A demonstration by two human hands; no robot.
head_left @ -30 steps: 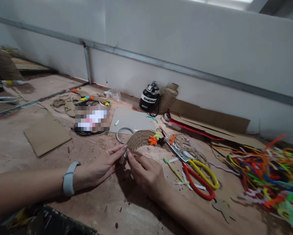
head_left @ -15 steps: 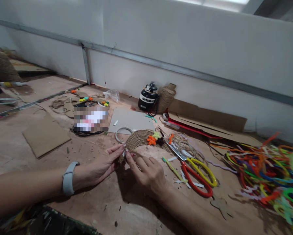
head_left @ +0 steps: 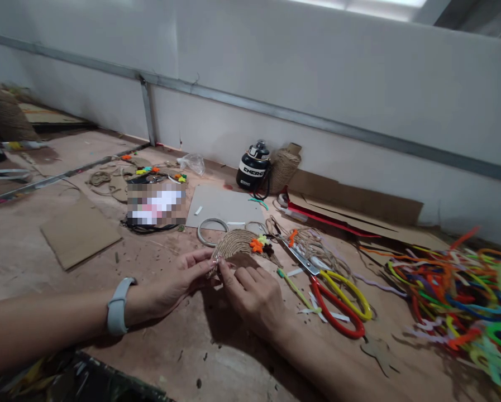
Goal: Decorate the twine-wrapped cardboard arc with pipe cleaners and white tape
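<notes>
The left hand [head_left: 179, 286] grips the near left end of a twine arch [head_left: 234, 240] between thumb and fingers. The right hand [head_left: 254, 298] is half curled, its fingertips touching the same end just beside the left thumb; I cannot tell whether they pinch the arch or only press on it. The arch is near the middle of the worktop [head_left: 149, 357], curving away to the far side and then to the right, where an orange flower [head_left: 256, 245], a dark flower [head_left: 268, 250] and some yellow-green sit together.

A pale ring [head_left: 199, 231] lies just beyond the arch on its left, partly over a grey card [head_left: 244, 205]. To the right of the arch are the scissors [head_left: 304, 259], with red and yellow handles, and loose twine [head_left: 313, 243] beyond them. A bright heap of pipe cleaners [head_left: 451, 301] spreads at the far right edge. A brown card [head_left: 80, 239] lies on the left. On the far side, a black bottle [head_left: 253, 173] stands beside a twine spool [head_left: 286, 167], close to the wall [head_left: 275, 61].
</notes>
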